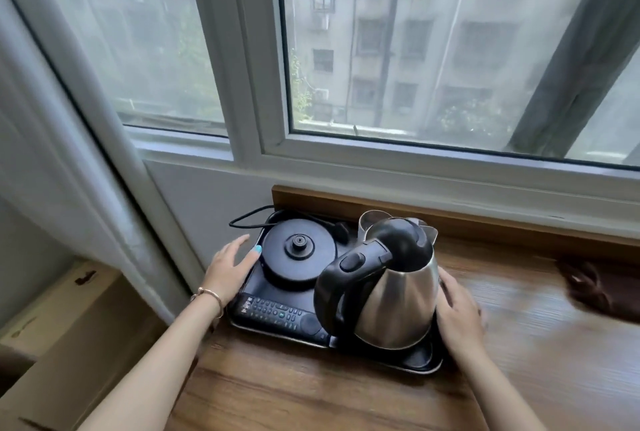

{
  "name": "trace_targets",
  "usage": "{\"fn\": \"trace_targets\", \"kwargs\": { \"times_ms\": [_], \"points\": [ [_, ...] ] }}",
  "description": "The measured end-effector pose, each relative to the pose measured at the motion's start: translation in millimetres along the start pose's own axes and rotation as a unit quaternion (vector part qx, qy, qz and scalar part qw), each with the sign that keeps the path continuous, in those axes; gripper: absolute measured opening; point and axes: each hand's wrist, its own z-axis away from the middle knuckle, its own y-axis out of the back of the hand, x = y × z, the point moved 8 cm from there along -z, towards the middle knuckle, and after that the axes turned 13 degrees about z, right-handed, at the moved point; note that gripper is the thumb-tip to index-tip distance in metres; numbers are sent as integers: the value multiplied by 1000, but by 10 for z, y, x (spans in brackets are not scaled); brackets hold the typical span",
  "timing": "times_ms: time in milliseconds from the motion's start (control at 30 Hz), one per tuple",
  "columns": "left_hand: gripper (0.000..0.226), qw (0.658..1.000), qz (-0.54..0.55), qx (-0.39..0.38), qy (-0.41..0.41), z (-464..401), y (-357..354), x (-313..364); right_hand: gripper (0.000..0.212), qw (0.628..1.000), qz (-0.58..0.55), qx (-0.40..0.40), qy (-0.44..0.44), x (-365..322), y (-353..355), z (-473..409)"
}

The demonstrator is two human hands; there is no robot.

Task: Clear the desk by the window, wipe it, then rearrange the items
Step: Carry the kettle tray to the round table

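So, black tray [420, 363] on the wooden desk [311, 392] under the window, steel kettle [398, 299] and remote [277, 313] on it, my left hand [230, 266] flat against its left edge, right hand [457, 309] loosely open at its right edge beside the kettle

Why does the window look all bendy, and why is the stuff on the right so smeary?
Head view: the wide lens bows the white window frame; the dark brown object on the wooden desk and the right hand are smeared by motion; daylight gleams on the steel kettle.
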Motion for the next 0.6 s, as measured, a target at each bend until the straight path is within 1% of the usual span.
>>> {"fn": "trace_targets", "kwargs": {
  "times_ms": [33,100,200,300,333,400,433,533,600],
  "points": [
    [61,1000,14,-18,8,-44,-19,-61,61,999,28,-11,-13,-1,-14,-2],
    [68,998,40,-48,31,-125,-69,-174,66,997,71,-22,-32,-13,-34,-31],
    [62,993,76,-80,52,-208,-161,-247,69,994,96,-37,-45,-7,-83,-64],
    [53,979,166,-106,49,-226,-251,-187,66,991,113,-53,-42,12,-121,-52],
    [52,973,195,-111,48,-222,-275,-160,60,992,106,-55,-42,7,-122,-41],
    [50,964,234,-115,49,-205,-305,-119,36,994,77,-64,-39,-15,-138,-25],
    [49,960,250,-114,50,-191,-315,-110,31,994,71,-73,-36,-22,-158,-12],
    [50,950,284,-124,40,-141,-332,-52,40,996,41,-84,-13,-114,-172,22],
    [55,946,294,-132,35,-128,-350,-29,38,996,-14,-87,-23,-146,-150,32]
  ]
}}
